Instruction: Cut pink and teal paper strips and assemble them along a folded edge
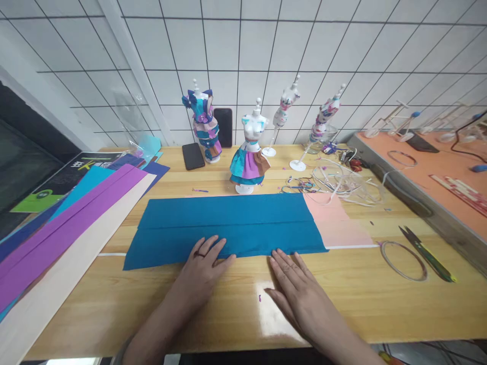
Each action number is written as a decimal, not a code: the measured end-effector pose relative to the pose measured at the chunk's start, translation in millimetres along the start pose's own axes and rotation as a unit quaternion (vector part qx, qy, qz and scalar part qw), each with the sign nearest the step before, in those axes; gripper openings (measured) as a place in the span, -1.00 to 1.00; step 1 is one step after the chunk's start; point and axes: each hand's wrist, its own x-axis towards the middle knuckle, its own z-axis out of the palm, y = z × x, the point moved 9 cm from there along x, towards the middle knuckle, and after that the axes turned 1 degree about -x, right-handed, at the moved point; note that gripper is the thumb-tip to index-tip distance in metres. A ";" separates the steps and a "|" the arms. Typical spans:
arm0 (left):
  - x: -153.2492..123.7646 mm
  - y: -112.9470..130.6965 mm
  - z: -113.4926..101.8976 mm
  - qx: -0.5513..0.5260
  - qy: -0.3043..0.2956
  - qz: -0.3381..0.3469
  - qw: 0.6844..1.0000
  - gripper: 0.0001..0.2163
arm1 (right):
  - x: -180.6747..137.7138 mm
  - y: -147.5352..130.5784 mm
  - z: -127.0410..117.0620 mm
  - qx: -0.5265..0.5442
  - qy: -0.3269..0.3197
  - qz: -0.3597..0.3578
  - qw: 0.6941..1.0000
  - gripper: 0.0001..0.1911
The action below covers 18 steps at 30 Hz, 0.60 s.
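Note:
A wide blue sheet (232,215), fabric or crepe paper, lies flat across the middle of the table with a crease running along its length. My left hand (203,263) rests with spread fingers on its near edge; a ring shows on one finger. To the right, my right hand (294,284) lies flat, fingertips at the same edge and the thumb apart on the wood. Under the sheet's right end a pink sheet (335,220) sticks out. Just behind stands a small white mannequin (254,129) wearing a teal, purple and brown skirt (249,165).
At left lie long purple (87,213) and cream strips (76,258). A dressed mannequin (205,121), phones (193,155) and two bare mannequins (287,104) stand along the tiled wall. Right are tangled white strips (342,182), a ring-shaped band (404,261) and thread snips (428,253).

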 end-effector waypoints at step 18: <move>-3.9 -2.4 -5.5 0.005 0.008 0.001 1.000 -0.62 | 39.2 -48.2 18.8 0.077 -0.049 -0.056 0.994 -0.48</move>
